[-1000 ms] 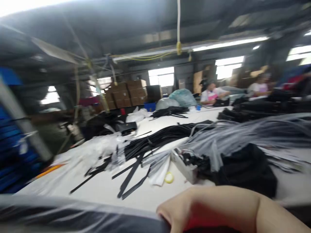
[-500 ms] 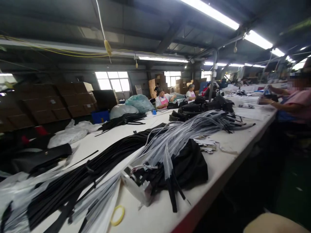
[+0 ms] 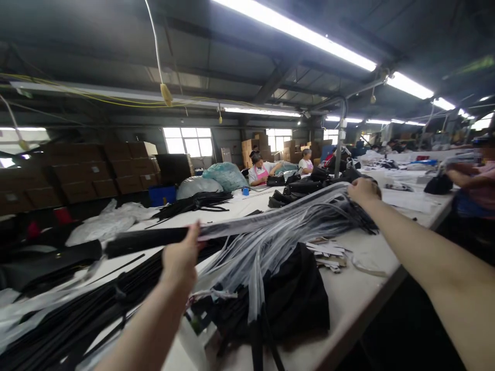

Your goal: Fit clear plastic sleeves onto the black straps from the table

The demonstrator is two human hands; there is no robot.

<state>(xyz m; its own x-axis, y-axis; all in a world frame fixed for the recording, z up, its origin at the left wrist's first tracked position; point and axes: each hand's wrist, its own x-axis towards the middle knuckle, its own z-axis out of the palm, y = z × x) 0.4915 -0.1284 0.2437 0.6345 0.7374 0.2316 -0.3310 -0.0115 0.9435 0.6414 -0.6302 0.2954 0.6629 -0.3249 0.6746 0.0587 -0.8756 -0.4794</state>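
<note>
A long black strap in a clear plastic sleeve (image 3: 247, 224) stretches level above the white table (image 3: 367, 288). My left hand (image 3: 181, 257) is closed round its middle, where the black bare part meets the sleeved part. My right hand (image 3: 361, 190) is closed on its far end, over a big pile of sleeved straps (image 3: 278, 237). A heap of bare black straps (image 3: 96, 304) lies under my left arm, and a black fabric bundle (image 3: 297, 293) lies below the strap.
Other people (image 3: 263, 170) sit at the table's far end, and one (image 3: 477, 178) works at the right edge. Stacked cardboard boxes (image 3: 96, 172), a blue crate (image 3: 162, 195) and filled plastic bags (image 3: 226, 176) stand beyond the table. Paper scraps (image 3: 328, 252) lie near the front edge.
The view swung right and up along the table. Both my hands came into view and now hold one sleeved strap lifted off the pile.
</note>
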